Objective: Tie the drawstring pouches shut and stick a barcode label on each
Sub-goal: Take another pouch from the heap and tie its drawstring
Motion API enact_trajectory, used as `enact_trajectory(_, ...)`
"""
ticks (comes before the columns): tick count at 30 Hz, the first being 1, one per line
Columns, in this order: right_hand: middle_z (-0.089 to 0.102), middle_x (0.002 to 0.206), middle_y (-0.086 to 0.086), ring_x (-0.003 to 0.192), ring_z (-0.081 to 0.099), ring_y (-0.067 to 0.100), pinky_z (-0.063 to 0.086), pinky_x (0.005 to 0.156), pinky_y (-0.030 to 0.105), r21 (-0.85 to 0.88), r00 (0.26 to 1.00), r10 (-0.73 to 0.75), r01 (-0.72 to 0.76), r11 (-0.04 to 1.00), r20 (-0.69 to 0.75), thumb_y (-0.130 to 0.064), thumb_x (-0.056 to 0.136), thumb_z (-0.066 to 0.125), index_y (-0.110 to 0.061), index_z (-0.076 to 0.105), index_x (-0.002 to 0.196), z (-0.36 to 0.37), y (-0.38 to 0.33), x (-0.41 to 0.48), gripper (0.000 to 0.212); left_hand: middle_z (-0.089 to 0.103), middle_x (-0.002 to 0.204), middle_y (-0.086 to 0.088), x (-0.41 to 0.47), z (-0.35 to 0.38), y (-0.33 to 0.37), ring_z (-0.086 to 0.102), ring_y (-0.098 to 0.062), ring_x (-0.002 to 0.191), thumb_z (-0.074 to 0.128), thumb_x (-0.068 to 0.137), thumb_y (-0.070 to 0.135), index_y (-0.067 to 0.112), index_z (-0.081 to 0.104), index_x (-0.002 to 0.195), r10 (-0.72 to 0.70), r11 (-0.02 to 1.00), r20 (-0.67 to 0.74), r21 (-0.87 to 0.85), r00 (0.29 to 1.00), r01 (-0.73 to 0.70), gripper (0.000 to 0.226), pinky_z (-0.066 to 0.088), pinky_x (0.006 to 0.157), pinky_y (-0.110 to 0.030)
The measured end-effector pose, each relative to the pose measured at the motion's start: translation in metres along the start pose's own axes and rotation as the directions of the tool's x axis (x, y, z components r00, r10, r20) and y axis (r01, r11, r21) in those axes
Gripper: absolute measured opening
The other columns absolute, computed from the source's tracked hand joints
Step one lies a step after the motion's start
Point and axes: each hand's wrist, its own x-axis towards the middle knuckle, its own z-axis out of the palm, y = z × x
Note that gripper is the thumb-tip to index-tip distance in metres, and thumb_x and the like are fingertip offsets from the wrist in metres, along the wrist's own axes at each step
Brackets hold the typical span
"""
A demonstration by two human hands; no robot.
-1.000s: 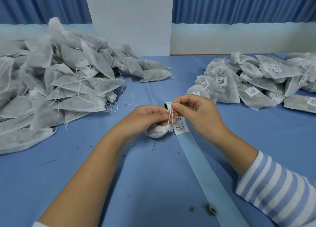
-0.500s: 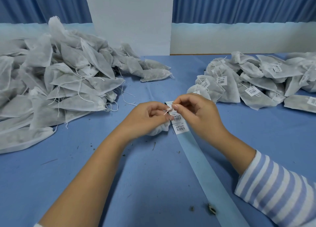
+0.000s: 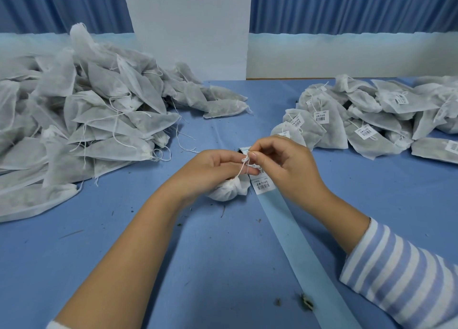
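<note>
White mesh pouch sits gathered at the centre of the blue table. We see its drawstring rising to where the left hand and right hand meet, each pinching the string between curled fingertips. Just at 3 o'clock of the pouch lies a barcode label on a pale backing strip running toward 5 o'clock. Unlabelled pouches heap at 10 o'clock, labelled pouches at 2 o'clock.

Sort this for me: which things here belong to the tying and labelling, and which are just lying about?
In the job: pouch, its drawstring pinched by left hand and right hand, label strip, untied pile, labelled pile.
Lying about: plant crumbs, white panel, blue curtain.
</note>
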Motion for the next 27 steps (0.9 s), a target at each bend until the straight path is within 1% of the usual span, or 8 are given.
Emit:
enact_trajectory(3, 0.067, 0.084, 0.002, 0.075, 0.062, 0.004, 0.043, 0.072, 0.011, 0.005, 1.000, -0.011, 0.011, 1.000, 0.009, -0.003, 0.088, 0.067, -0.008, 0.069, 0.087, 0.001, 0.000, 0.000, 0.006, 0.077, 0.104, -0.001, 0.000, 0.001, -0.001, 0.069, -0.008, 0.105, 0.056, 0.098, 0.007, 0.009, 0.072, 0.108, 0.014, 1.000, -0.012, 0.008, 1.000, -0.014, 0.019, 0.049, 0.086, -0.012)
enact_trajectory(8, 0.067, 0.084, 0.000, 0.076, 0.061, 0.003, 0.045, 0.073, 0.013, 0.047, 1.000, 0.008, -0.009, 0.999, 0.011, -0.002, 0.089, 0.066, -0.009, 0.068, 0.088, 0.001, 0.000, 0.000, 0.008, 0.078, 0.093, -0.002, 0.004, 0.005, -0.003, 0.071, -0.011, 0.091, 0.064, 0.094, 0.015, 0.011, 0.073, 0.090, 0.021, 1.000, -0.101, 0.019, 0.995, -0.019, 0.011, 0.051, 0.084, -0.019)
enact_trajectory(12, 0.065, 0.078, -0.005, 0.073, 0.061, 0.005, 0.048, 0.072, 0.017, 0.216, 0.991, 0.133, -0.137, 0.967, 0.033, 0.001, 0.091, 0.062, -0.007, 0.065, 0.087, 0.001, -0.001, 0.003, 0.009, 0.077, 0.086, -0.011, 0.003, 0.008, -0.002, 0.067, -0.010, 0.070, 0.050, 0.102, 0.014, 0.010, 0.061, 0.087, 0.045, 0.997, -0.109, -0.062, 0.993, -0.052, 0.019, 0.050, 0.069, -0.017)
enact_trajectory(15, 0.064, 0.080, -0.003, 0.075, 0.062, 0.006, 0.053, 0.076, 0.022, 0.304, 0.969, 0.238, -0.247, 0.920, 0.065, -0.002, 0.094, 0.058, -0.006, 0.063, 0.089, 0.002, 0.000, 0.006, 0.008, 0.072, 0.066, -0.011, 0.004, 0.015, -0.003, 0.066, -0.019, 0.065, 0.044, 0.103, 0.017, 0.014, 0.054, 0.085, 0.058, 0.998, -0.138, -0.025, 0.989, -0.062, 0.021, 0.051, 0.070, -0.024)
enact_trajectory(17, 0.064, 0.082, 0.000, 0.079, 0.062, 0.008, 0.055, 0.079, 0.024, 0.365, 0.944, 0.313, -0.328, 0.871, 0.100, -0.005, 0.096, 0.055, -0.007, 0.061, 0.090, 0.003, 0.001, 0.006, 0.009, 0.064, 0.054, -0.008, 0.005, 0.021, -0.006, 0.060, -0.024, 0.057, 0.040, 0.103, 0.017, 0.016, 0.050, 0.083, 0.065, 0.998, -0.171, 0.030, 0.983, -0.060, 0.023, 0.046, 0.065, -0.031)
enact_trajectory(20, 0.064, 0.079, -0.001, 0.077, 0.062, 0.007, 0.053, 0.073, 0.021, 0.426, 0.913, 0.390, -0.404, 0.810, 0.124, -0.009, 0.098, 0.052, -0.008, 0.060, 0.088, 0.003, 0.001, 0.007, 0.013, 0.046, 0.041, -0.003, 0.006, 0.029, -0.008, 0.050, -0.026, 0.043, 0.039, 0.102, 0.019, 0.020, 0.048, 0.081, 0.074, 0.997, -0.220, 0.034, 0.973, -0.069, 0.023, 0.039, 0.049, -0.026)
enact_trajectory(25, 0.061, 0.078, 0.001, 0.076, 0.060, 0.008, 0.053, 0.066, 0.019, 0.513, 0.876, 0.469, -0.456, 0.727, 0.115, -0.012, 0.100, 0.051, -0.010, 0.060, 0.087, 0.000, -0.002, 0.010, 0.015, 0.048, 0.037, 0.004, 0.005, 0.034, -0.008, 0.040, -0.019, 0.032, 0.043, 0.102, 0.026, 0.027, 0.049, 0.082, 0.211, 0.938, -0.311, 0.330, 0.927, -0.102, 0.021, 0.033, 0.035, -0.017)
enact_trajectory(27, 0.061, 0.079, 0.002, 0.076, 0.061, 0.009, 0.054, 0.064, 0.021, 0.531, 0.858, 0.502, -0.478, 0.700, 0.111, -0.013, 0.100, 0.051, -0.011, 0.059, 0.085, 0.000, -0.003, 0.010, 0.017, 0.048, 0.038, 0.007, 0.006, 0.036, -0.008, 0.040, -0.014, 0.035, 0.046, 0.102, 0.027, 0.024, 0.052, 0.085, 0.253, 0.910, -0.335, 0.402, 0.908, -0.105, 0.018, 0.035, 0.039, -0.020)
